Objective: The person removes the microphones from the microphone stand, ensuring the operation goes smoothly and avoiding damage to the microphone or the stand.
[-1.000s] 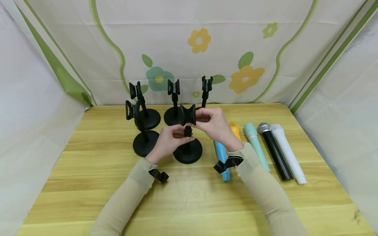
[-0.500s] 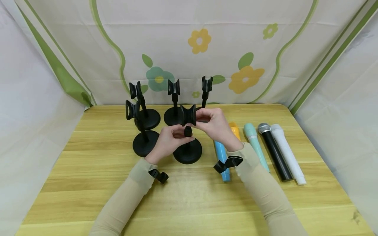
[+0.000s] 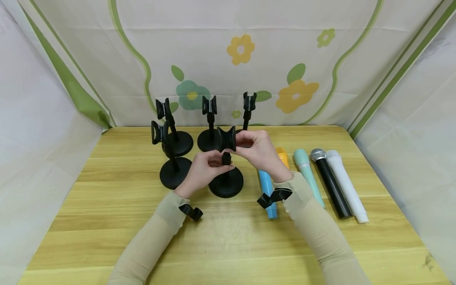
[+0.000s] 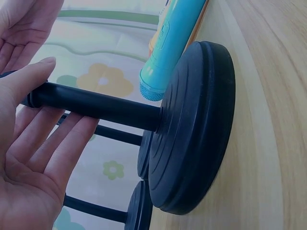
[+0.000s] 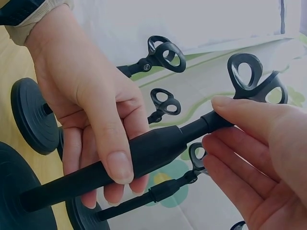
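A black desktop microphone stand point(image 3: 226, 184) stands upright on its round base in the middle of the table. My left hand point(image 3: 203, 170) holds its stem point(image 4: 103, 103) between thumb and fingers, around the thicker collar point(image 5: 156, 148) in the right wrist view. Higher up, my right hand point(image 3: 261, 152) pinches the thin neck just under the microphone clip point(image 3: 227, 138). The clip's two ring-shaped arms point(image 5: 245, 72) rise past the right fingertips with nothing in them. Behind the fingers, part of the stem is hidden in the head view.
Several more black stands, among them a near-left one point(image 3: 174, 174), stand left and behind. On the right lie a blue microphone point(image 3: 266, 184), an orange one point(image 3: 283, 155), a mint one point(image 3: 309, 176), a black one point(image 3: 333, 188) and a white one point(image 3: 347, 186). A flowered curtain point(image 3: 270, 23) hangs behind.
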Demonstrator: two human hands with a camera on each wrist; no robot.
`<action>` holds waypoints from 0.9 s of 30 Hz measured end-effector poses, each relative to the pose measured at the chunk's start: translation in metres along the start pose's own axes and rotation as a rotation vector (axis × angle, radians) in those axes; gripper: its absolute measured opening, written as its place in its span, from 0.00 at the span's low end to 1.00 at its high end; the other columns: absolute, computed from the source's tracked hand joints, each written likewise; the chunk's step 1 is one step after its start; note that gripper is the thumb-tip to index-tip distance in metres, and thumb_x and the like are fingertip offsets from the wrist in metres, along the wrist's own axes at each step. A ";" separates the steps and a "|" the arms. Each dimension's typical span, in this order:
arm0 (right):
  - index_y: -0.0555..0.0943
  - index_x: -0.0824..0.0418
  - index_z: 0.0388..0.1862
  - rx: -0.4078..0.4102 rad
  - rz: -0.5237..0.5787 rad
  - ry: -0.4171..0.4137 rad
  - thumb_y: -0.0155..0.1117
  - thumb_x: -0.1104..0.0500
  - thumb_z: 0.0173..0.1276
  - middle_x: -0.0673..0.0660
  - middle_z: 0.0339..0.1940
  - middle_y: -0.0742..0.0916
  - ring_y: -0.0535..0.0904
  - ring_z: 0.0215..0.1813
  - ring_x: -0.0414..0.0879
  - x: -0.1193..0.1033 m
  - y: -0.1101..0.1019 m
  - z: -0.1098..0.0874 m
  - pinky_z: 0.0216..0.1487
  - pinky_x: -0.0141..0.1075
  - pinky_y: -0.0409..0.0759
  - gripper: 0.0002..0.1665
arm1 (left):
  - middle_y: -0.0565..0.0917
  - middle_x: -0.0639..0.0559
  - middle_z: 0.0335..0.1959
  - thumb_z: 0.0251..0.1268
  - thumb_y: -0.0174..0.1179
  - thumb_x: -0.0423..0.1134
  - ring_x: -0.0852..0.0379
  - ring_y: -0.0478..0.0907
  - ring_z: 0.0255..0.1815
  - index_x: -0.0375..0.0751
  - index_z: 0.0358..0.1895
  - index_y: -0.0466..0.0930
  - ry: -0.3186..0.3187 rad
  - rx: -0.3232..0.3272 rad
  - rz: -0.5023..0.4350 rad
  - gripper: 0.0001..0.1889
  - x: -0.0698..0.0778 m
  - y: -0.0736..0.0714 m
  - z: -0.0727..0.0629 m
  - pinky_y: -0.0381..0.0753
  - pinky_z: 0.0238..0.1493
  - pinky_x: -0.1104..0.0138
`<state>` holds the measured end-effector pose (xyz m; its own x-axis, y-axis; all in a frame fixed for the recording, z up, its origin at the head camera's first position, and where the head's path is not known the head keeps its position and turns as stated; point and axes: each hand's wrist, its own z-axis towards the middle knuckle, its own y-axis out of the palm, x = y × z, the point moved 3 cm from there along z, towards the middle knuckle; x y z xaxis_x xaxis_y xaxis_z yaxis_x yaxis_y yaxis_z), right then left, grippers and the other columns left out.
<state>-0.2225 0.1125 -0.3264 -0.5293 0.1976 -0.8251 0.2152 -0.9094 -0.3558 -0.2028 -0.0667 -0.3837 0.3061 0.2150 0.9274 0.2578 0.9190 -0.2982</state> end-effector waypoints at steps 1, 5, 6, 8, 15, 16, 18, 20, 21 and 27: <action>0.90 0.65 0.37 -0.002 0.001 -0.003 0.76 0.68 0.63 0.54 0.35 0.90 0.88 0.37 0.45 0.000 0.000 0.000 0.43 0.39 0.87 0.04 | 0.89 0.48 0.40 0.61 0.74 0.31 0.54 0.88 0.40 0.32 0.46 0.87 0.000 0.001 0.003 0.11 0.000 0.000 0.000 0.87 0.44 0.64; 0.90 0.65 0.37 -0.011 0.005 -0.007 0.76 0.68 0.63 0.54 0.35 0.90 0.88 0.36 0.46 0.000 0.000 0.002 0.42 0.39 0.87 0.04 | 0.89 0.48 0.40 0.61 0.74 0.32 0.55 0.88 0.40 0.36 0.46 0.87 0.001 0.000 0.007 0.11 -0.001 -0.002 0.001 0.87 0.45 0.64; 0.90 0.65 0.37 -0.013 0.001 -0.006 0.76 0.68 0.64 0.54 0.34 0.90 0.88 0.36 0.46 0.001 0.001 0.002 0.42 0.39 0.87 0.04 | 0.89 0.48 0.41 0.62 0.74 0.32 0.55 0.88 0.40 0.36 0.47 0.87 0.002 0.001 0.007 0.11 0.000 -0.002 0.001 0.87 0.45 0.63; 0.89 0.65 0.37 -0.023 0.001 0.004 0.75 0.68 0.64 0.54 0.34 0.90 0.88 0.37 0.46 0.005 0.002 0.001 0.42 0.39 0.87 0.04 | 0.89 0.47 0.41 0.62 0.74 0.32 0.55 0.88 0.40 0.37 0.48 0.87 0.006 0.001 0.005 0.12 0.000 -0.002 0.001 0.87 0.45 0.63; 0.90 0.65 0.39 -0.006 0.011 0.036 0.75 0.68 0.63 0.56 0.35 0.90 0.88 0.37 0.48 0.015 0.006 -0.008 0.43 0.39 0.87 0.05 | 0.89 0.46 0.39 0.62 0.73 0.31 0.54 0.88 0.39 0.36 0.47 0.87 0.025 -0.002 -0.005 0.11 0.002 0.000 0.000 0.87 0.44 0.62; 0.89 0.66 0.39 -0.003 0.009 0.030 0.75 0.68 0.63 0.57 0.35 0.90 0.88 0.37 0.48 0.015 0.006 -0.008 0.43 0.40 0.87 0.06 | 0.89 0.46 0.39 0.62 0.73 0.31 0.54 0.88 0.39 0.36 0.46 0.87 0.026 0.001 -0.005 0.11 0.002 0.000 0.000 0.87 0.44 0.62; 0.89 0.66 0.39 -0.004 0.004 0.030 0.75 0.69 0.63 0.58 0.36 0.90 0.88 0.37 0.49 0.015 0.006 -0.008 0.42 0.40 0.87 0.06 | 0.89 0.46 0.39 0.61 0.73 0.30 0.54 0.88 0.39 0.36 0.45 0.87 0.024 0.005 -0.003 0.10 0.002 0.000 0.000 0.87 0.44 0.62; 0.89 0.66 0.39 -0.010 0.005 0.039 0.75 0.70 0.63 0.58 0.36 0.90 0.88 0.37 0.49 0.015 0.006 -0.008 0.42 0.40 0.87 0.06 | 0.89 0.47 0.39 0.61 0.73 0.31 0.54 0.88 0.39 0.37 0.46 0.88 0.017 0.004 -0.003 0.10 0.001 0.000 0.000 0.87 0.44 0.63; 0.89 0.66 0.39 -0.014 0.004 0.045 0.75 0.70 0.63 0.59 0.36 0.90 0.88 0.37 0.49 0.016 0.006 -0.008 0.42 0.40 0.87 0.06 | 0.89 0.47 0.39 0.61 0.73 0.31 0.54 0.88 0.39 0.37 0.46 0.88 0.014 0.003 -0.001 0.11 -0.003 0.001 0.001 0.87 0.44 0.62; 0.89 0.64 0.39 -0.031 0.021 0.059 0.74 0.68 0.65 0.57 0.36 0.89 0.87 0.39 0.48 0.018 0.006 -0.008 0.44 0.39 0.87 0.04 | 0.89 0.51 0.41 0.61 0.75 0.35 0.56 0.88 0.41 0.42 0.50 0.88 0.017 0.003 -0.006 0.14 -0.030 0.002 0.006 0.87 0.45 0.62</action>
<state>-0.2238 0.1133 -0.3469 -0.4755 0.2005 -0.8566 0.2519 -0.9019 -0.3509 -0.2169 -0.0689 -0.4104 0.3199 0.2035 0.9253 0.2567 0.9215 -0.2914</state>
